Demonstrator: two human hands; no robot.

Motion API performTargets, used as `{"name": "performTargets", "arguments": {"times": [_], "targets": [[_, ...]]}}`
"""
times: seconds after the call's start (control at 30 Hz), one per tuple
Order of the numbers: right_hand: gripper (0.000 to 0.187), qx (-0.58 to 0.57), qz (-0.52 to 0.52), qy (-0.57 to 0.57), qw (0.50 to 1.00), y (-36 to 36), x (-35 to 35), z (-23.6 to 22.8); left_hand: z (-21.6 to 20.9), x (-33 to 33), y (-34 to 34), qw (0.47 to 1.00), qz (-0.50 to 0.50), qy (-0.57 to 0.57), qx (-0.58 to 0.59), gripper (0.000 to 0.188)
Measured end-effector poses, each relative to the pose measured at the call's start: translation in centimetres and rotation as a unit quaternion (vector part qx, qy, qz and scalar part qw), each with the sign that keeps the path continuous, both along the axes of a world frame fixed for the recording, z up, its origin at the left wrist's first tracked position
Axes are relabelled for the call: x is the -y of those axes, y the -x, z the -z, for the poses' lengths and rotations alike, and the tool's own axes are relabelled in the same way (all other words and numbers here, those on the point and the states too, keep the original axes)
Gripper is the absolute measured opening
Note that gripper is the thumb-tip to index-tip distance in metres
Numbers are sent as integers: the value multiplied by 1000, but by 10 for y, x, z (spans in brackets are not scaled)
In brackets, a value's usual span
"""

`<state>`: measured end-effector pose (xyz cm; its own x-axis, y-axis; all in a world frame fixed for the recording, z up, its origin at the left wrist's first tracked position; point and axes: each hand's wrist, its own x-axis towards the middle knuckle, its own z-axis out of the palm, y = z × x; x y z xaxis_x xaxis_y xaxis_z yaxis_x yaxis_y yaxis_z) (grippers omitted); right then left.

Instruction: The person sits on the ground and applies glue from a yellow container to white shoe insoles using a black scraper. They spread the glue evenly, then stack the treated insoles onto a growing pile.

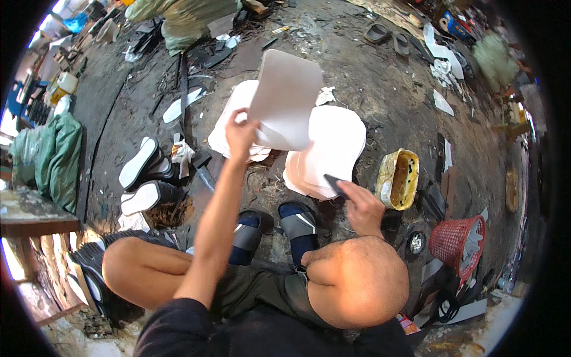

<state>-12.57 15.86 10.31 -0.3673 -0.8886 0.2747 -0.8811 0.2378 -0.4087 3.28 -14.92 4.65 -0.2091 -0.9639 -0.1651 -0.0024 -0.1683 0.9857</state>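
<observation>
My left hand (241, 137) pinches the lower left edge of a thin pale-grey sheet (288, 89), which is lifted and tilted over the floor. Below its left side lies a pile of whitish cut sheets (225, 131). To the right is a second, fanned stack of pale rounded sheets (336, 140). My right hand (364, 208) is closed on a flat dark strip-like tool (334, 183), its tip over the lower right edge of that stack. Right of the stack stands a yellowish, crusted oblong container (388, 181) with an open top; what it holds is unclear.
A hammer (205, 172) lies left of my feet, near several white-soled shoes (138, 172). On the right are a red basket (446, 241) and a small round tin (416, 242). Green sacks (56, 154) stand at the left; slippers (377, 34) and scraps litter the far floor.
</observation>
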Motion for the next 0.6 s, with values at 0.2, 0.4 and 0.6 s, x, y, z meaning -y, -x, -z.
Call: {"name": "performTargets", "arguments": {"times": [0.2, 0.4, 0.6], "targets": [[35, 92, 116, 123, 981, 24, 9, -31, 58, 81, -54, 800, 35, 169, 574, 93], [43, 191, 144, 112, 964, 84, 89, -15, 59, -106, 21, 748, 371, 463, 296, 61], [37, 18, 263, -119, 957, 84, 139, 50, 82, -162, 19, 723, 398, 492, 278, 48]]}}
